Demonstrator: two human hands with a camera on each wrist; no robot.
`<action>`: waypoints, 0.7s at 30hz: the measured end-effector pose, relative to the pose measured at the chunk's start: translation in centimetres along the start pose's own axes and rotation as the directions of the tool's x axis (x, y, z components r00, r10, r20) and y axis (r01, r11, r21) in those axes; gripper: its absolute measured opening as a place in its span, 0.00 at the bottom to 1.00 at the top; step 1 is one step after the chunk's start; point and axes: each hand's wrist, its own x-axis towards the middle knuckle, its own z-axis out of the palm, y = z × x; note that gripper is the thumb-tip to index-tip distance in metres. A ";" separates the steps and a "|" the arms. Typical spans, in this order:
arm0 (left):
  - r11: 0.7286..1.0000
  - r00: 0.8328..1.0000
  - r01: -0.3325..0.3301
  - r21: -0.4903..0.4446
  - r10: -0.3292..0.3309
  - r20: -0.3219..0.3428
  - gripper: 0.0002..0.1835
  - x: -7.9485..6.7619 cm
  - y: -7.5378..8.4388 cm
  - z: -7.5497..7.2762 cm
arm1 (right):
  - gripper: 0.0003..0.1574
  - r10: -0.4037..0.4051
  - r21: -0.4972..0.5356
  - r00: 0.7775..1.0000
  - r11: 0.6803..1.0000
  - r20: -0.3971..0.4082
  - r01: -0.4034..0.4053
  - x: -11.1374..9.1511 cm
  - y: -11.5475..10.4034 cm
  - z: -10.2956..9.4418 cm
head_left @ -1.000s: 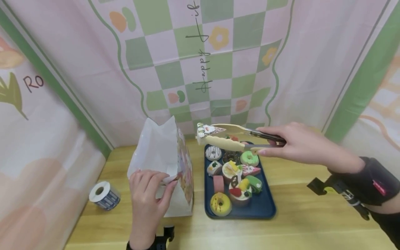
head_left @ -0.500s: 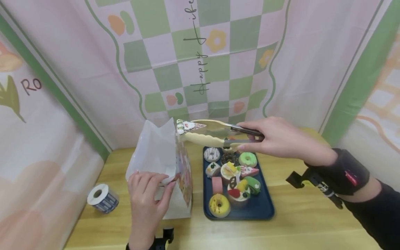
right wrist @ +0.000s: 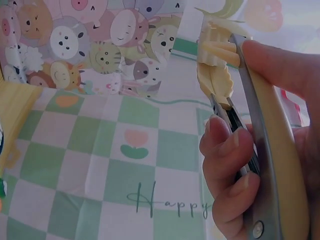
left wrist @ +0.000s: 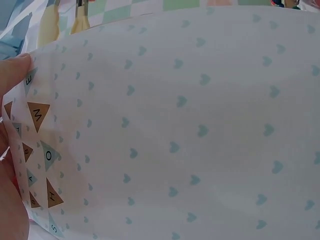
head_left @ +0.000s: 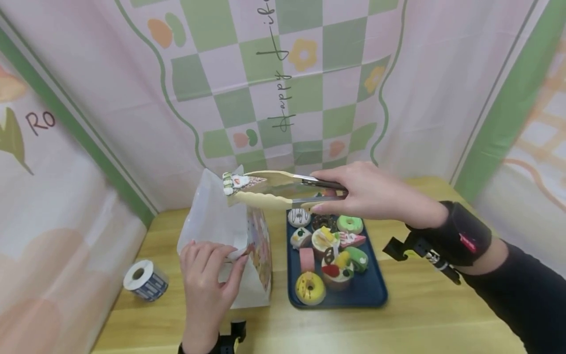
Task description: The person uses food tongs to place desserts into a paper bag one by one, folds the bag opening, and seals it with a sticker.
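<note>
In the head view my left hand (head_left: 209, 275) pinches the near rim of a white paper bag (head_left: 221, 216), which stands upright with its mouth spread. The left wrist view shows the bag's side (left wrist: 160, 125), printed with small hearts, close by that hand. My right hand (head_left: 360, 191) grips a pair of tongs (head_left: 265, 200) with cream tips and metal arms. Between the tips is a small toy cake slice (head_left: 240, 182) with white and green topping, over the bag's mouth. In the right wrist view my fingers (right wrist: 232, 155) curl round the tongs.
Right of the bag lies a dark blue tray (head_left: 371, 292) with several toy cakes and donuts, among them a yellow donut (head_left: 310, 288). A roll of labels (head_left: 146, 280) stands on the wooden table (head_left: 424, 295) at the left. A patterned curtain (head_left: 305, 83) hangs behind.
My right hand has moved left, carrying the cake slice in the tongs from above the tray to over the bag. My left hand stays at the bag's rim.
</note>
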 end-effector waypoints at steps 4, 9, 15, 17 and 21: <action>1.000 1.000 0.001 0.004 -0.001 0.003 0.13 -0.1 0.0 0.0 | 0.35 -0.030 -0.021 1.000 0.999 -0.001 0.030 0.6 -0.5 0.5; 1.000 1.000 0.005 0.008 -0.005 0.009 0.14 0.0 -0.1 -0.1 | 0.37 -0.030 -0.009 1.000 1.000 0.004 0.030 1.2 -1.2 0.9; 1.000 1.000 -0.001 0.010 0.001 0.004 0.13 0.0 -0.1 -0.1 | 0.39 -0.035 0.014 0.999 0.999 0.010 0.035 1.7 -2.0 1.4; 1.000 1.000 -0.004 0.011 0.003 0.003 0.14 0.0 -0.1 0.0 | 0.37 -0.038 0.021 0.999 0.999 0.012 0.038 1.8 -2.2 1.5; 1.000 1.000 -0.002 0.011 0.002 0.002 0.14 0.0 0.0 0.0 | 0.39 -0.023 0.031 0.999 0.999 0.029 0.022 2.1 -2.6 1.8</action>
